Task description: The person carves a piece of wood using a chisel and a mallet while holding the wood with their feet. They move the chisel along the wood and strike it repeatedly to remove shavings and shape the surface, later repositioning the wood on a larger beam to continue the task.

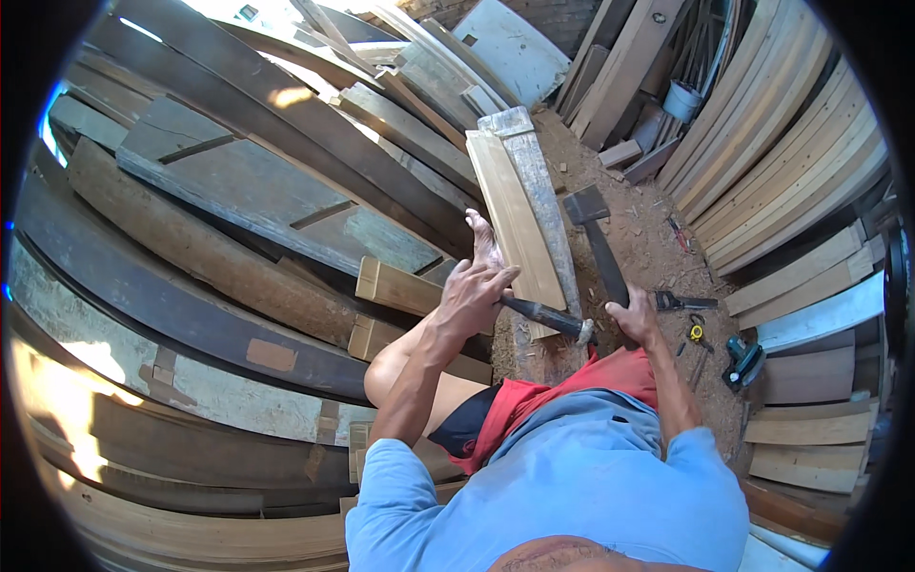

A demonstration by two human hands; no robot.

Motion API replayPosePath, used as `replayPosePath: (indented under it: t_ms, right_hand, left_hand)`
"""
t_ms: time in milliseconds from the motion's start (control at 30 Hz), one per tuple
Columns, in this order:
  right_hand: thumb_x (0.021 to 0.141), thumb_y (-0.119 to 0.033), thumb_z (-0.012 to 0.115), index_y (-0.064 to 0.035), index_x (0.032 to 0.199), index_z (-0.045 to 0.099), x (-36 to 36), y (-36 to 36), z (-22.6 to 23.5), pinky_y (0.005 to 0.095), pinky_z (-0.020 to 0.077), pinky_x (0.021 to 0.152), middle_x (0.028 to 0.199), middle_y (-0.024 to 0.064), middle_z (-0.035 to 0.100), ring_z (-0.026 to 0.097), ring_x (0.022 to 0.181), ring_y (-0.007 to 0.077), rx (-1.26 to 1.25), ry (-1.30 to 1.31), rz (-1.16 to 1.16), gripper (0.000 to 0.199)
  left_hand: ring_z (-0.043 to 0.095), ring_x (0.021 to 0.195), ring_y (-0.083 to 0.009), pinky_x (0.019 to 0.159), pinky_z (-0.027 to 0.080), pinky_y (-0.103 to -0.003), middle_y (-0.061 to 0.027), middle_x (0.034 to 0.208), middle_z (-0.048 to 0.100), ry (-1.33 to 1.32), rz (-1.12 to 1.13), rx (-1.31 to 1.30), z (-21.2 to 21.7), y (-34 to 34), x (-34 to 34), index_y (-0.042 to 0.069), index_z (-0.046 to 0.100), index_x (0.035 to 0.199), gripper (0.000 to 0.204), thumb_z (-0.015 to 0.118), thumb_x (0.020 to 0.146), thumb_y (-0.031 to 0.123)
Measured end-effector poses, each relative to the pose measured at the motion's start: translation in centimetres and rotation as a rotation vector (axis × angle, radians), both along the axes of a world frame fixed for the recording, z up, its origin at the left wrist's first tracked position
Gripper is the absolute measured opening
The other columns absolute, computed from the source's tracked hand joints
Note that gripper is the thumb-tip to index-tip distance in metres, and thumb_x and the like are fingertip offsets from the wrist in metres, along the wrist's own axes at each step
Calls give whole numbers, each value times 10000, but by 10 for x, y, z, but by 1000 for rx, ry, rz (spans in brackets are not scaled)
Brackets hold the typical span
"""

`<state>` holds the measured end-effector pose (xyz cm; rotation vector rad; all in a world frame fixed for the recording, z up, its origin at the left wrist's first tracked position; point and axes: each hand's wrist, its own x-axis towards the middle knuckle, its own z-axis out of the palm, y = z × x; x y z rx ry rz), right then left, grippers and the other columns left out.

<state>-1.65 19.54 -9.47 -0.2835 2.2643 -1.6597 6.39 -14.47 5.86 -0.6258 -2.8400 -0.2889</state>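
My left hand (478, 291) is closed around what looks like a chisel (545, 315). Its dark handle points right, toward my lap, and ends in a pale, worn butt; the blade is hidden by my fingers. In my right hand (633, 316) is the handle of a mallet (606, 255), raised with its dark blocky head (585, 204) pointing away from me. A pale wooden board (515, 214) lies lengthwise on a narrow weathered bench (545, 181) between my hands. My bare foot (484, 238) rests beside the board's left edge.
Long planks and beams (219, 276) are stacked at the left. More boards (772, 143) lean along the right, near a white bucket (681, 100). On the shavings-covered ground lie a handsaw (684, 301), a yellow tape measure (696, 333), red-handled pliers (680, 234) and a teal power tool (742, 362).
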Motion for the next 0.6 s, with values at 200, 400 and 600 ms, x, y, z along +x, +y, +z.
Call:
replayPosePath:
  t_ms: [200,400,600]
  right_hand:
    - [873,-161,754,-12,1021,689,11,11,100,272,490,607,828,32,703,608,668,101,-224,-197,118,220]
    - [858,-112,813,17,1141,711,32,9,61,295,537,706,915,25,727,651,771,108,-374,-246,286,327]
    - [837,-84,799,16,1073,698,28,11,56,310,550,713,869,42,711,656,745,128,-231,-245,454,276]
  left_hand:
    - [683,873,-240,800,462,-392,-45,836,681,-179,-253,-61,-40,66,-35,104,678,1141,417,765,739,172]
    - [680,852,-276,805,464,-385,-79,809,661,-162,-296,10,-60,109,-43,95,705,931,274,773,687,199]
    - [467,1304,-357,1052,366,-473,-143,1247,620,-126,-252,-29,-70,103,-28,118,710,1028,397,779,652,226]
